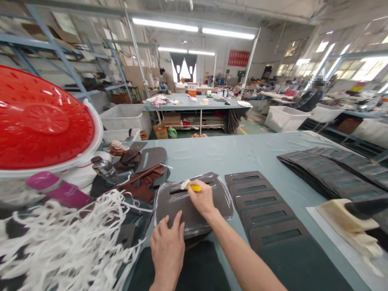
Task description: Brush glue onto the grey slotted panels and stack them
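Note:
A stack of dark grey panels with rounded corners lies on the blue-green table, with whitish smears along its edges and around a slot near its far side. My right hand is closed round a small yellow-handled brush, its pale tip at the slot of the top panel. My left hand rests with fingers spread on the near left part of the stack and holds nothing. Right of the stack, several slotted dark panels lie overlapped in a row.
White strips, a purple bottle, a clear bottle and a red basket crowd the left. More dark panels and a yellowish block are at right. Other people are in the background.

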Available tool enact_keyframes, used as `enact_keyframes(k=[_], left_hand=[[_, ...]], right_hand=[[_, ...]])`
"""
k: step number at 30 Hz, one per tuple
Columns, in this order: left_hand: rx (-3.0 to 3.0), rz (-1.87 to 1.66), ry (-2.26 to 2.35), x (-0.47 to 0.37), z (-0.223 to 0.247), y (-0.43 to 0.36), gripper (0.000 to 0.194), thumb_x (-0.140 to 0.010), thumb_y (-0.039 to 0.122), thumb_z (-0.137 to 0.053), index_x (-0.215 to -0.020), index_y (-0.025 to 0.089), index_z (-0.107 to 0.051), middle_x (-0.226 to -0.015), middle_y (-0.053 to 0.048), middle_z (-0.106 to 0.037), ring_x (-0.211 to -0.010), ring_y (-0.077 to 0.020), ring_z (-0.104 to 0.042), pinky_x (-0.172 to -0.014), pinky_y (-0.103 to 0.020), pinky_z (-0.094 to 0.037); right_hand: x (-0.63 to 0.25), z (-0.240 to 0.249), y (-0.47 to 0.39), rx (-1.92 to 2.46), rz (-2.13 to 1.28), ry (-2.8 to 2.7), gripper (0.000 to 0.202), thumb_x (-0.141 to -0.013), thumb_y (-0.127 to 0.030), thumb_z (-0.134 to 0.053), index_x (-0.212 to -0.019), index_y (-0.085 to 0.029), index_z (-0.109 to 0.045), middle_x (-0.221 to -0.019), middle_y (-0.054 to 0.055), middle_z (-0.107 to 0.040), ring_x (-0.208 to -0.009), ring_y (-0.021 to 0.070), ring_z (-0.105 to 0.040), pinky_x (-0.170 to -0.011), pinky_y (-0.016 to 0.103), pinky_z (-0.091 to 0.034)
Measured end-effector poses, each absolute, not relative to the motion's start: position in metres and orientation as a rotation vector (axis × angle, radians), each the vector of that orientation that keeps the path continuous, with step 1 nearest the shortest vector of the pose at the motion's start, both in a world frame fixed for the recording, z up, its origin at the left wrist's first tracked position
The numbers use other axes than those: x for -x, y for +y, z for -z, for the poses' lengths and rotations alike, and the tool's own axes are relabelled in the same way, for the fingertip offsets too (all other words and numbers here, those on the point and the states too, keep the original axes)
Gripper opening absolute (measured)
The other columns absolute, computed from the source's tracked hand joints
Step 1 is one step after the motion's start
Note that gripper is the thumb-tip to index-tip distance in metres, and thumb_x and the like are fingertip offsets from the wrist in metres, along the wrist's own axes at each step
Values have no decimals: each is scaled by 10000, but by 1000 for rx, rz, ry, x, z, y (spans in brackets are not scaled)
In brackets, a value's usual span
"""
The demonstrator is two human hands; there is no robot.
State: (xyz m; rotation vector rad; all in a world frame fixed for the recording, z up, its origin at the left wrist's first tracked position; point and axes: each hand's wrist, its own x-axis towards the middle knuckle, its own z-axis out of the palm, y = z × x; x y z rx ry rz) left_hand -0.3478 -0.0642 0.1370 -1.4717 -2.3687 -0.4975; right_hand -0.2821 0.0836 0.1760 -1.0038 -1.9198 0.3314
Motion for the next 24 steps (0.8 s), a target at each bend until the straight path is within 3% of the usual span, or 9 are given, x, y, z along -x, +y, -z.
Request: enact_keyframes(k=[4,8,13,17,20,24], left_hand=[[1412,547,-2385,346,-141,-61,353,-894,325,-399,-1201,336,-574,-1131,-111,-510,-923,-262,-479,-752,-396,-398],[1413,698,-2466,332,-149,-41,316,-893,343,-384,-1040,234,-641,-1009,-114,-532,-906,-271,-489,-769,-435,-399],[1812,1471,-2414,295,-154,12,301,-892,342,-384,-1034,184,-597,-1026,-87,-564,-975,-206,-537,-884,-376,-423],[1835,2067,-2458,271,-156,57,411,-781,492,-545,-1003,152,-609,-1028,-102,-606,-966,-199,-570,-897,-361,-426],[1780,2310,-2489,263,-160,76,511,-638,530,-678,-951,129,-628,-967,-108,-639,-909,-204,-579,-869,-362,-428],[1830,2458,-2470,260,-166,80,449,-592,506,-711,-821,124,-656,-801,-66,-665,-760,-167,-587,-758,-310,-448]], right_hand=[[190,-179,111,1287,-43,-1687,175,-813,-265,-492,-772,-202,-650,-772,43,-663,-735,165,-598,-726,249,-422],[139,-169,107,1387,-51,-1682,284,-866,-356,-462,-1007,-231,-675,-866,61,-700,-738,190,-639,-695,269,-449],[139,-156,75,1313,-233,-1693,325,-914,-368,-421,-1132,-258,-636,-1013,64,-697,-845,218,-670,-729,301,-490],[145,-164,53,1149,-297,-1650,328,-937,-306,-399,-1191,-235,-592,-1093,73,-667,-946,207,-652,-832,314,-493],[148,-169,44,1005,-399,-1650,313,-941,-258,-393,-1195,-234,-576,-1138,66,-644,-1006,187,-628,-874,300,-486],[147,-165,43,936,-444,-1604,275,-941,-233,-394,-1146,-217,-576,-1078,70,-648,-978,171,-620,-870,294,-483]])
